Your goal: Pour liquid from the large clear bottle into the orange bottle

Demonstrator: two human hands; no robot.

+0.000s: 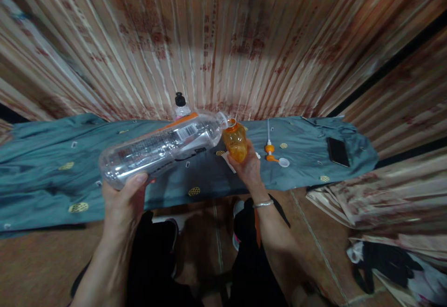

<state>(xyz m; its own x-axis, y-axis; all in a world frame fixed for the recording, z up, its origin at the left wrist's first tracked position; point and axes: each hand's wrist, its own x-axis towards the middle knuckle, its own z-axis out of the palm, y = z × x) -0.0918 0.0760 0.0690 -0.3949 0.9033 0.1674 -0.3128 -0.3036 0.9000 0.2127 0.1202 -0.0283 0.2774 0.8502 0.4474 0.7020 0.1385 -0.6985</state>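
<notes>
My left hand (125, 195) is closed around the base of a large clear plastic bottle (160, 149), which lies tilted nearly sideways with its mouth to the right. That mouth meets the opening of a small orange translucent bottle (236, 143), though I cannot tell whether the rims touch. Fingers of my right hand (248, 167) wrap around the small bottle, holding it slightly tilted. Liquid seems to sit in the orange bottle. Right of it, an orange pump head (269, 149) with a clear tube lies on the cloth beside a small white cap (284, 162).
A teal patterned cloth (188, 195) covers the narrow table. Behind the large bottle stands a black-capped bottle (180, 102). A dark phone (338, 152) lies at the right end. Striped curtains (209, 42) hang close behind; a bag (387, 265) lies at lower right.
</notes>
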